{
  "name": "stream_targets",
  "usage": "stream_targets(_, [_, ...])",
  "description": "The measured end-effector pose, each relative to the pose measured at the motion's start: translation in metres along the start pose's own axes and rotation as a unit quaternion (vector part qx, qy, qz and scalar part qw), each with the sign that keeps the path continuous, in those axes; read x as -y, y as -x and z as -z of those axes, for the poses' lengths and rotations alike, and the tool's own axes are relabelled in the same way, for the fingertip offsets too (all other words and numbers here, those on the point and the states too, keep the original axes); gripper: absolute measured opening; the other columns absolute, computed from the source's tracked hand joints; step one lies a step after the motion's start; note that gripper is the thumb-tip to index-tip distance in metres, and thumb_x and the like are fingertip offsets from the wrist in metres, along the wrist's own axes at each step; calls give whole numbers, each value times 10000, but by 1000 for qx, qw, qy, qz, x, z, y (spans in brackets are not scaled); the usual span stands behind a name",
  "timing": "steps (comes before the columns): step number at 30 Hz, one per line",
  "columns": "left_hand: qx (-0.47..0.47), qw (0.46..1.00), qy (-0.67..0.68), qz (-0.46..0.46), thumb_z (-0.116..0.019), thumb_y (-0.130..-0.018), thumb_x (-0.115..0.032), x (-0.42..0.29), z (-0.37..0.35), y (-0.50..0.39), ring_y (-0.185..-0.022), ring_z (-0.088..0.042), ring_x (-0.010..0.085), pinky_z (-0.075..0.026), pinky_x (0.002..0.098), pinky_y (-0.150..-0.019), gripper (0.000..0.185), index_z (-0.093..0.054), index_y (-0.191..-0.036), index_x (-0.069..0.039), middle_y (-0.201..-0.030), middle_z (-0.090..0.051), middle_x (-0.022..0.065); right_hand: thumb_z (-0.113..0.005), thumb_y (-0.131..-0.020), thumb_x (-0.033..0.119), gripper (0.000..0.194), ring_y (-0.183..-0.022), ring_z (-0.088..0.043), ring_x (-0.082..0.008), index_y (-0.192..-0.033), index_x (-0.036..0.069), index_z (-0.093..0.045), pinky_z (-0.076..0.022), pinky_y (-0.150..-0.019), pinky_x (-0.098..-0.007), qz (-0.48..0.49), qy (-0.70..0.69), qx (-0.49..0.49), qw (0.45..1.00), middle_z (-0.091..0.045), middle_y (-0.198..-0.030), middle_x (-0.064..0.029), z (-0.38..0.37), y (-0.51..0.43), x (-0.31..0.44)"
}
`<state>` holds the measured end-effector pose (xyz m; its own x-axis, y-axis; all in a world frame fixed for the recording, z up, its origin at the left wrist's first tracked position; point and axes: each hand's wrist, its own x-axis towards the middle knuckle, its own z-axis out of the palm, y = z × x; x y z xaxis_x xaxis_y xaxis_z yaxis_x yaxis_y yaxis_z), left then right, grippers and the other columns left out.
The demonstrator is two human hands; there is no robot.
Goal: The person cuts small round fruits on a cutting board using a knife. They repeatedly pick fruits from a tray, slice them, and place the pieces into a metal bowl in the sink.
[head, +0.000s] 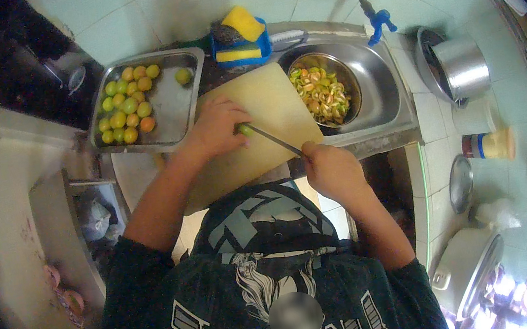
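On a pale cutting board (267, 94), my left hand (219, 128) steadies a small green tomato-like fruit (245, 129) under its fingertips. My right hand (335, 167) grips the handle of a knife (275, 139), whose blade tip reaches that fruit. Left of the board, a metal tray (175, 101) holds several whole green and orange fruits (128, 105), one of them apart at the upper right. To the right, a round metal bowl (355, 87) in the sink contains many cut pieces (319, 92).
Behind the board stand a blue sponge holder (239, 59) with a yellow sponge (245, 23) and a red-capped bottle (185, 15). A blue tap (380, 24) projects over the steel sink (373, 70). Metal pots (463, 68) and a jar (490, 145) are at the right.
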<state>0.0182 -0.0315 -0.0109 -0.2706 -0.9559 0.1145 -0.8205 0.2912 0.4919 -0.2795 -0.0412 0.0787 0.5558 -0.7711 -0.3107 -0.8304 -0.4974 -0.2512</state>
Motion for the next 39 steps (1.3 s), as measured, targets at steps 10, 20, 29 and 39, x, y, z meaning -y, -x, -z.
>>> stream_targets(10, [51,998,-18,30,-921,-657,-210,-4,16,-10,-1194,-614,298,-384,489,-1116,430,-841,-1079,-209,-1098,-775,31,-547,-970,176,200,-919,-747,-447,-1088,53,-652,-590,-802,-567,24,32,51,998,-755,-990,-235,-1,-14,13])
stream_targets(20, [30,999,-14,40,-935,-668,-231,0,8,-5,-1183,-624,298,-395,495,-1117,414,-838,-1068,-183,-1099,-770,43,-573,-967,189,243,-1015,-720,-475,-1116,53,-710,-564,-892,-599,-17,1,125,992,-745,-1057,-272,-8,-8,-17])
stream_targets(29, [-314,920,103,211,-956,-668,-334,-33,-62,41,-1017,-684,345,-558,448,-920,455,-821,-1039,-107,-1035,-730,127,-532,-1017,235,273,-981,-696,-503,-1134,29,-666,-542,-879,-627,-40,-79,82,993,-729,-1025,-291,6,11,4])
stream_targets(39, [-350,919,78,167,-959,-644,-357,-25,-78,43,-959,-693,336,-572,452,-869,454,-818,-993,-101,-1011,-736,131,-550,-1031,248,274,-984,-690,-506,-1120,8,-647,-520,-883,-626,-12,-91,69,993,-719,-998,-307,-43,-13,16])
